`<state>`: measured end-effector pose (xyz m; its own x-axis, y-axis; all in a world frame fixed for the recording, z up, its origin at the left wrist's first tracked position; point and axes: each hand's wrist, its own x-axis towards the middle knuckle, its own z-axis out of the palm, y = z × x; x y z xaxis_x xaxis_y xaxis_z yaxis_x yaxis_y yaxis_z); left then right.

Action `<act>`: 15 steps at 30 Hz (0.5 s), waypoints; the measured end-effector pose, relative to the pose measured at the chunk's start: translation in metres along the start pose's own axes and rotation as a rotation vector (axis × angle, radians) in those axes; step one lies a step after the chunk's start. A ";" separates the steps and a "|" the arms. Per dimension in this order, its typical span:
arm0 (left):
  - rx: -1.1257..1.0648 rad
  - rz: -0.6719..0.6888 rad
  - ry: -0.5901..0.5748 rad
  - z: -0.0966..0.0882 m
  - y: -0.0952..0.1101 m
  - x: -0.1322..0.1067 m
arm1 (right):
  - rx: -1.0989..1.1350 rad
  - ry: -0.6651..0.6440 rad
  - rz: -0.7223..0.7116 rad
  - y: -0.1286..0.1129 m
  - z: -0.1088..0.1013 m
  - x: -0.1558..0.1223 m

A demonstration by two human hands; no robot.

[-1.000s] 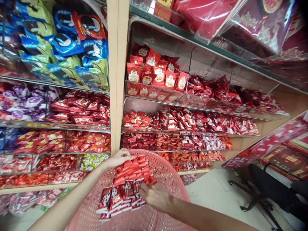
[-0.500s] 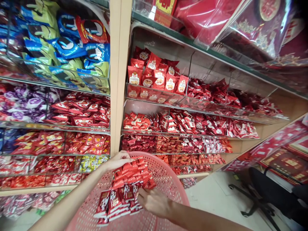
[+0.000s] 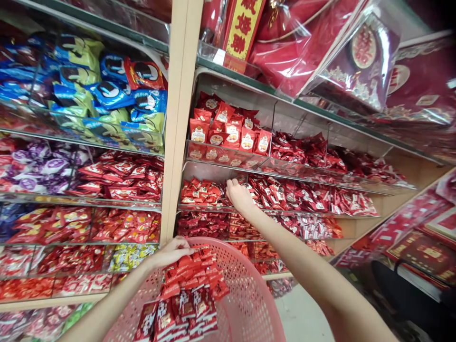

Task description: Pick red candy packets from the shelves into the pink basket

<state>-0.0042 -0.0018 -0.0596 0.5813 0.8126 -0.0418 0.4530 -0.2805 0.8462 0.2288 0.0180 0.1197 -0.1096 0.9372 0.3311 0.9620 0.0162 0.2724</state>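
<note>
A pink perforated plastic basket point(image 3: 254, 289) is held by its far rim, with my left hand point(image 3: 174, 251) closed over the edge. Inside it lie bright red snack packets point(image 3: 192, 268) and, nearer me, darker red packets point(image 3: 183, 308) with white edges. My right hand point(image 3: 240, 195) reaches over the basket to a shelf bin, fingers curled down at its front edge. Whatever those fingers hold is hidden. Left of this hand sits a pile of red packets point(image 3: 202, 191); to its right are dark red and white packets point(image 3: 272, 190).
A wooden upright point(image 3: 178, 123) divides the shelving. Clear-fronted bins hold blue and green packets point(image 3: 114, 95), purple-wrapped sweets point(image 3: 53, 164) and red packets with a biscuit picture point(image 3: 231, 135). Large red bags point(image 3: 285, 52) hang over the upper right shelf. A black chair point(image 3: 409, 294) stands at lower right.
My right hand has left the packets in the basket and moved up and forward to the shelf bin. My left hand stays on the rim. The view has tilted slightly upward.
</note>
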 end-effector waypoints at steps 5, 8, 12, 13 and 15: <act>0.015 0.008 0.033 0.001 -0.003 -0.002 | 0.017 -0.098 0.122 -0.002 0.013 0.041; 0.034 0.000 0.047 0.001 -0.002 -0.003 | 0.020 -0.117 0.138 -0.006 0.017 0.045; 0.043 -0.002 0.056 0.000 0.002 -0.004 | 0.006 -0.099 0.139 -0.008 0.009 0.037; 0.042 0.002 0.055 0.000 0.003 -0.005 | 0.002 -0.090 0.132 -0.008 0.006 0.032; 0.035 0.008 0.051 -0.001 0.005 -0.006 | -0.016 -0.069 0.094 -0.009 0.000 0.020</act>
<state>-0.0057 -0.0073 -0.0552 0.5505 0.8348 -0.0075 0.4724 -0.3041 0.8272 0.2175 0.0364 0.1237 -0.0011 0.9560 0.2933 0.9632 -0.0779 0.2574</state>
